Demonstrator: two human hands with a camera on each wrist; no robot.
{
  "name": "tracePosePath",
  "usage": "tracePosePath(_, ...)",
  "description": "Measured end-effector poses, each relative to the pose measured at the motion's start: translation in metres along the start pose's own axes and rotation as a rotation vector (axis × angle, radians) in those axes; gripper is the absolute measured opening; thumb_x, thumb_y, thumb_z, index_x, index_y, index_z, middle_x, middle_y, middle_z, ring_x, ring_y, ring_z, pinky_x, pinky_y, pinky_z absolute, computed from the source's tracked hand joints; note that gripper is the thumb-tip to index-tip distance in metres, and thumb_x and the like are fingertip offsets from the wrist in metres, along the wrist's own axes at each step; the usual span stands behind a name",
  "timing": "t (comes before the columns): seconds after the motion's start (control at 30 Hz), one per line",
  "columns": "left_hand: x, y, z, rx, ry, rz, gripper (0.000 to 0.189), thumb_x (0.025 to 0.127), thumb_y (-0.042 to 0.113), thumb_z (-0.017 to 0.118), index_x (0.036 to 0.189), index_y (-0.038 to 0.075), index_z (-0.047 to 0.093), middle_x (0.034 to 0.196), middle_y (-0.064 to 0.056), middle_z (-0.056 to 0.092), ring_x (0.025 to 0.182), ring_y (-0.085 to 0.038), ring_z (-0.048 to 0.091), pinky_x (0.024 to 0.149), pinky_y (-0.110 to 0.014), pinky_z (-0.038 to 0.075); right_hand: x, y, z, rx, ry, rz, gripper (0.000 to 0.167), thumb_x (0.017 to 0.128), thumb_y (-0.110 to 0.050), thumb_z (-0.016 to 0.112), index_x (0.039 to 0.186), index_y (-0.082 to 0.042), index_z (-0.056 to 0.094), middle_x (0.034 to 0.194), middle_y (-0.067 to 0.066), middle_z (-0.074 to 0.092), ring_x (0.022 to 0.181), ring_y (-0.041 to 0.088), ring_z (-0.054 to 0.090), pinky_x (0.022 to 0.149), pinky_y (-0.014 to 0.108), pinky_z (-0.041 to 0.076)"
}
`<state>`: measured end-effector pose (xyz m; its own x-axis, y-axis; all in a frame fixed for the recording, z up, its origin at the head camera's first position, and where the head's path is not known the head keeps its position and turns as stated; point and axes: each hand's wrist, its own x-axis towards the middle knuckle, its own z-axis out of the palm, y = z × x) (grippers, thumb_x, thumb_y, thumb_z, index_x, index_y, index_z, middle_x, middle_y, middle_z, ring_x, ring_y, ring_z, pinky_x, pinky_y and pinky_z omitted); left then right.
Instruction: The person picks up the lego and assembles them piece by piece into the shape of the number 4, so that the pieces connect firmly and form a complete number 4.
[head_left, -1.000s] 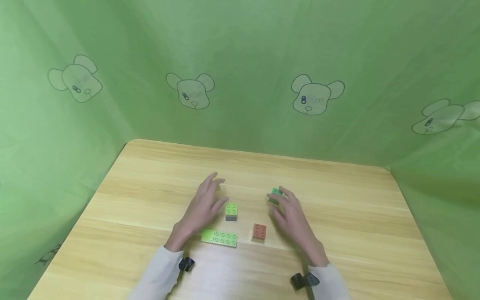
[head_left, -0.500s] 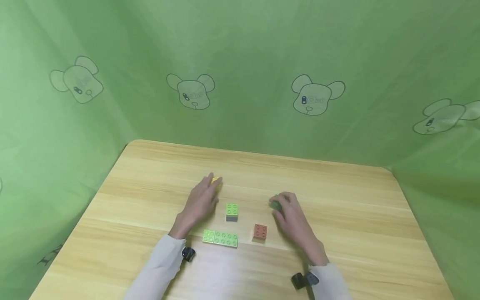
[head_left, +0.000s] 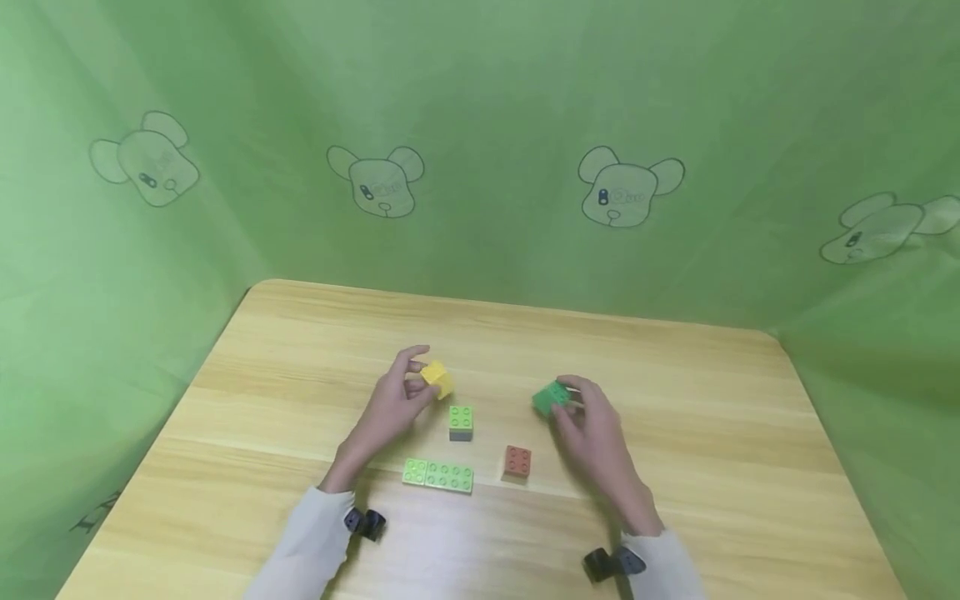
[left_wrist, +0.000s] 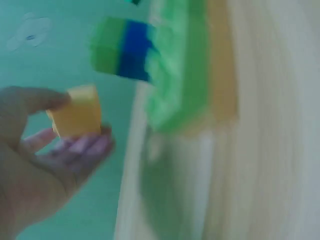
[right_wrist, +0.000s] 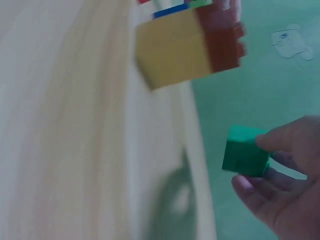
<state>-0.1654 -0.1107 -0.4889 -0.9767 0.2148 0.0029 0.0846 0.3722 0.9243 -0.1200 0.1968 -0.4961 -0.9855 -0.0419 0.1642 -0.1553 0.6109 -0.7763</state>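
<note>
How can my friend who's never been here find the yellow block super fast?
Start at the wooden table in front of the green curtain. Go to the person's left hand, which holds the yellow block. In the head view it's the only yellow block showing, while the right hand holds a green block.

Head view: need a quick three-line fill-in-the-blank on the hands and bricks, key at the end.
1. The left hand holds a ____ toy brick.
2. The dark green toy brick is in the person's ____ hand.
3. The red-topped toy block on the table shows ____ studs.

Missing words: yellow; right; four.
</note>
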Motion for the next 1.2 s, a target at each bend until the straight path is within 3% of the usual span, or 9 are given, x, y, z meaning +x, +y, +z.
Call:
tracePosePath(0.1,-0.006,0.01,-0.002,-0.2,-0.037,0.001,0.062,0.097,0.011,0.072,0.151,0.007,0.043,0.132,-0.018,0.062,0.113,-0.032,0.068,0.098,-0.041,0.058,0.001,-0.01,-0.003,0.066,0.049,-0.065,0.044,0.095,0.005,0.069,0.136,0.004,0.056,0.13,0.024,0.06,0.112,0.041,0.067,0.096,0.043,0.059)
tracePosePath(0.17,-0.01,0.017,-0.001,-0.272,-0.079,0.011,0.059,0.098,0.013,0.071,0.15,0.006,0.044,0.13,-0.017,0.064,0.112,-0.03,0.067,0.099,-0.039,0.057,0.001,-0.016,-0.004,0.114,0.064,-0.091,0.042,0.094,0.007,0.069,0.135,0.004,0.058,0.129,0.022,0.06,0.114,0.039,0.066,0.097,0.036,0.058)
tracePosePath(0.3,-0.019,0.031,0.005,-0.367,-0.188,0.02,0.059,0.1,0.018,0.067,0.153,0.008,0.041,0.127,-0.016,0.066,0.115,-0.028,0.065,0.105,-0.041,0.053,-0.001,-0.031,-0.006,0.275,0.056,-0.131,0.039,0.096,0.006,0.067,0.135,0.002,0.061,0.132,0.019,0.062,0.116,0.032,0.065,0.097,0.025,0.056)
tracePosePath(0.43,-0.027,0.04,0.014,-0.427,-0.279,0.02,0.061,0.101,0.021,0.066,0.155,0.012,0.039,0.125,-0.014,0.067,0.112,-0.028,0.065,0.104,-0.049,0.052,-0.003,-0.047,-0.007,0.409,0.016,-0.175,0.036,0.1,0.004,0.064,0.136,0.002,0.06,0.134,0.021,0.063,0.112,0.016,0.068,0.095,0.024,0.057)
tracePosePath(0.57,-0.032,0.047,0.021,-0.433,-0.332,0.039,0.061,0.101,0.022,0.067,0.155,0.014,0.039,0.122,-0.013,0.068,0.107,-0.028,0.067,0.097,-0.052,0.056,-0.004,-0.055,-0.007,0.466,-0.01,-0.18,0.034,0.101,0.004,0.061,0.135,0.005,0.059,0.127,0.025,0.065,0.106,0.008,0.068,0.093,0.026,0.058)
tracePosePath(0.77,-0.037,0.051,0.029,-0.404,-0.375,0.077,0.061,0.1,0.018,0.069,0.154,0.011,0.041,0.119,-0.014,0.07,0.106,-0.026,0.069,0.095,-0.04,0.059,-0.007,-0.06,-0.006,0.507,-0.048,-0.156,0.03,0.103,0.002,0.059,0.133,0.005,0.06,0.116,0.022,0.069,0.099,0.013,0.071,0.09,0.028,0.06)
tracePosePath(1.03,-0.039,0.053,0.032,-0.372,-0.34,0.088,0.057,0.101,0.021,0.068,0.152,0.011,0.043,0.117,-0.011,0.072,0.105,-0.024,0.069,0.095,-0.04,0.059,-0.009,-0.066,-0.005,0.527,-0.112,-0.173,0.035,0.103,0.002,0.058,0.139,0.002,0.057,0.128,0.019,0.061,0.105,0.015,0.068,0.088,0.032,0.062)
tracePosePath(1.2,-0.04,0.054,0.034,-0.373,-0.3,0.075,0.055,0.101,0.022,0.068,0.15,0.01,0.046,0.116,-0.011,0.072,0.104,-0.024,0.069,0.094,-0.039,0.059,-0.011,-0.068,-0.005,0.469,-0.176,-0.207,0.056,0.097,0.002,0.068,0.149,-0.003,0.048,0.137,0.017,0.058,0.115,0.02,0.065,0.091,0.033,0.061)
